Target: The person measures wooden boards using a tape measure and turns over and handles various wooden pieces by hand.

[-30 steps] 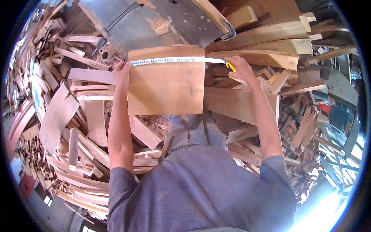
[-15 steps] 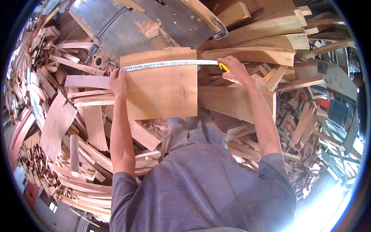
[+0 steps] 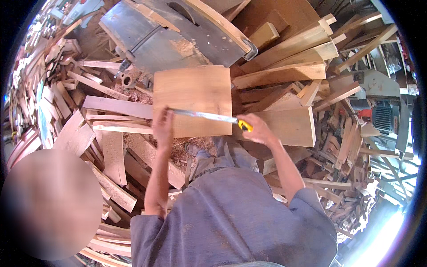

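Across the wide flat wooden board [image 3: 193,86] in front of me runs the pale blade of a tape measure [image 3: 204,115], slanting slightly down to the right. My right hand [image 3: 261,130] is closed around its yellow case [image 3: 244,125], just past the board's right edge. At the board's left edge, my left hand [image 3: 163,129] pinches the free end of the blade. The blade's markings are smeared here.
Beyond the board stands a metal machine table [image 3: 147,46] with a slot and sawdust, a clamp [image 3: 251,50] at its corner. Planks [image 3: 284,73] are stacked right; offcuts [image 3: 58,93] heap left. A motor [image 3: 383,118] sits far right. A blurred disc hides the lower left.
Both hands have brought the tape from the board's far part nearer to me, and less blade is drawn out. The view has shifted, and a blurred disc now covers the lower left.
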The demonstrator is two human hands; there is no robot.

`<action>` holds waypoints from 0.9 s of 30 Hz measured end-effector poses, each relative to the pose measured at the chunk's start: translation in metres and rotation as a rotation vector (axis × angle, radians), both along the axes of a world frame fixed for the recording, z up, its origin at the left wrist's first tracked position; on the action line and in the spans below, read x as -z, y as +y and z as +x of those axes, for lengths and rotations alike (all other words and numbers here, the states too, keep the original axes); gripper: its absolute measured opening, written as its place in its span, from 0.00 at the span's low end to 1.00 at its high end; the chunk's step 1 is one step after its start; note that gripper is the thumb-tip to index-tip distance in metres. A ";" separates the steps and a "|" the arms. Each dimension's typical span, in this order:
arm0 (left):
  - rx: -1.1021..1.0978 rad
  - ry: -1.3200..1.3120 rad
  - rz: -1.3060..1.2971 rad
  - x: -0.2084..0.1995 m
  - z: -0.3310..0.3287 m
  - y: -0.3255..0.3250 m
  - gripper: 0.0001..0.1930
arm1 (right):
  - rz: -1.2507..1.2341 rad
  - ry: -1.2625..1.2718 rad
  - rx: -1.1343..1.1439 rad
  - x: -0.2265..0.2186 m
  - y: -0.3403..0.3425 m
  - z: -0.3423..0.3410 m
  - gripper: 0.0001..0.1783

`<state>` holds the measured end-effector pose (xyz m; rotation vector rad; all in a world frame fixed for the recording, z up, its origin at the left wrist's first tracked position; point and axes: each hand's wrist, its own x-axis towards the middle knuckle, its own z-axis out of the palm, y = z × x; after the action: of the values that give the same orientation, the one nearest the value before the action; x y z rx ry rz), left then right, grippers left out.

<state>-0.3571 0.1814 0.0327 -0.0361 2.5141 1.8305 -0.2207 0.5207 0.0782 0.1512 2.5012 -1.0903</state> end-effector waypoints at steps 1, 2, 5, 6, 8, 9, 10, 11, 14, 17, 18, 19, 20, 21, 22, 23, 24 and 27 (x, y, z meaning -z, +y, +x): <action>0.062 -0.010 0.054 -0.002 0.023 0.005 0.16 | -0.014 -0.030 0.034 0.003 -0.015 0.013 0.39; 0.142 -0.082 0.023 -0.003 0.044 0.009 0.16 | -0.025 -0.061 0.072 0.007 -0.028 0.026 0.40; 0.192 -0.228 0.035 0.001 0.095 0.005 0.15 | -0.103 -0.040 0.204 0.014 -0.058 0.056 0.44; 0.178 -0.312 0.080 0.004 0.108 0.000 0.15 | -0.098 -0.029 0.199 0.020 -0.063 0.067 0.44; 0.179 -0.274 0.070 0.013 0.127 -0.014 0.15 | -0.155 -0.015 0.336 0.034 -0.065 0.091 0.43; 0.176 -0.246 0.054 0.017 0.135 -0.021 0.15 | -0.149 -0.004 0.336 0.040 -0.063 0.103 0.43; 0.182 -0.236 0.061 0.021 0.140 -0.029 0.15 | -0.203 -0.116 0.420 0.047 -0.060 0.115 0.42; 0.196 -0.284 0.028 0.025 0.145 -0.037 0.14 | -0.257 -0.230 0.505 0.049 -0.058 0.126 0.41; 0.239 -0.287 0.025 0.040 0.156 -0.055 0.14 | -0.134 -0.306 0.582 0.052 -0.056 0.163 0.39; 0.227 -0.259 0.026 0.061 0.160 -0.066 0.16 | -0.105 -0.374 0.625 0.058 -0.054 0.201 0.37; 0.287 -0.291 0.020 0.056 0.158 -0.068 0.16 | -0.159 -0.499 0.666 0.057 -0.055 0.213 0.37; 0.255 -0.344 0.106 0.049 0.162 -0.065 0.14 | -0.158 -0.428 0.630 0.068 -0.055 0.234 0.37; 0.220 -0.402 0.186 0.044 0.168 -0.065 0.13 | -0.155 -0.358 0.590 0.081 -0.055 0.254 0.37; 0.205 -0.446 0.173 0.049 0.174 -0.075 0.10 | -0.217 -0.461 0.620 0.071 -0.062 0.259 0.38; 0.193 -0.486 0.158 0.054 0.180 -0.081 0.08 | -0.287 -0.557 0.651 0.054 -0.067 0.263 0.39; 0.214 -0.452 0.128 0.046 0.187 -0.080 0.07 | -0.344 -0.544 0.646 0.059 -0.066 0.280 0.35; 0.230 -0.415 0.094 0.040 0.192 -0.081 0.07 | -0.402 -0.532 0.648 0.061 -0.066 0.297 0.31; 0.239 -0.515 0.270 0.061 0.201 -0.088 0.08 | -0.404 -0.516 0.512 0.068 -0.065 0.328 0.33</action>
<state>-0.1558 0.0933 -0.0284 -0.1680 1.8355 1.7661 0.1075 0.4555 0.0105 0.8675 1.7806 -1.4963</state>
